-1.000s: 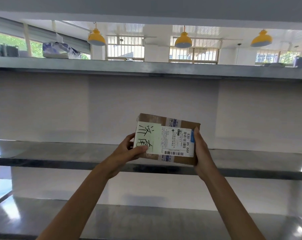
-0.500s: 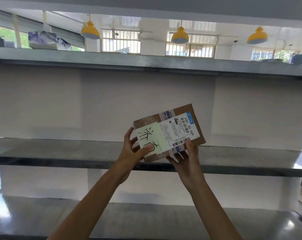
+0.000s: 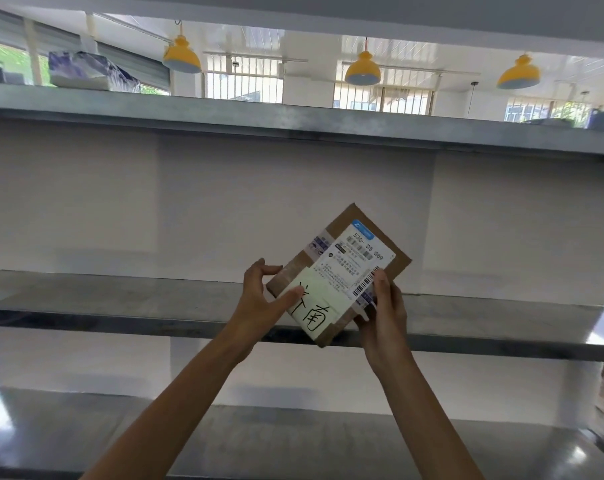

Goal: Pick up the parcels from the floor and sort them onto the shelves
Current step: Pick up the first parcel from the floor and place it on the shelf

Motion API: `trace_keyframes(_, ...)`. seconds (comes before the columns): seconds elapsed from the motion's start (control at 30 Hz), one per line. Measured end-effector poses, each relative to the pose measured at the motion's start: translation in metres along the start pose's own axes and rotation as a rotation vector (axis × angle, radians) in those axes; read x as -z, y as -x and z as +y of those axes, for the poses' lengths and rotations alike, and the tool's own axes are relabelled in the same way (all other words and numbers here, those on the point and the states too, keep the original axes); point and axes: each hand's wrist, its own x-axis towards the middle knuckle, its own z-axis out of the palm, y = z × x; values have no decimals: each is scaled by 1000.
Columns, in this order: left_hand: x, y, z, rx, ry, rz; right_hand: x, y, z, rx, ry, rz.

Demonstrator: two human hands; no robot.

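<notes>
Both hands are gripping a tilted cardboard parcel [image 3: 342,271] in front of the middle shelf [image 3: 120,306]: the left hand [image 3: 262,306] pinching its lower-left edge, the right hand [image 3: 385,313] clasping its lower-right edge, beneath the top shelf [image 3: 293,123].

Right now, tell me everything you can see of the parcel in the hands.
The parcel is a small, flat brown cardboard box sealed with printed tape. Its face carries a white shipping label with barcodes and a pale note with handwritten characters. It is held in the air, tilted diagonally, in front of the middle shelf. The left hand has its thumb on the note; the right hand supports the lower right edge.
</notes>
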Motion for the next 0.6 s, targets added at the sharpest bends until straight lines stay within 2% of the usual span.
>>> trace_keyframes(0.17,5,3,-10,57,76,-53,-12,-14,-14,90,189,-49)
trace_keyframes(0.4,-6,16,-10,78,128,-111,-34,-27,-13,-17,404,-130)
trace_keyframes(0.6,-5,21,-5,111,85,-136,-35,-20,-7,-117,383,-158)
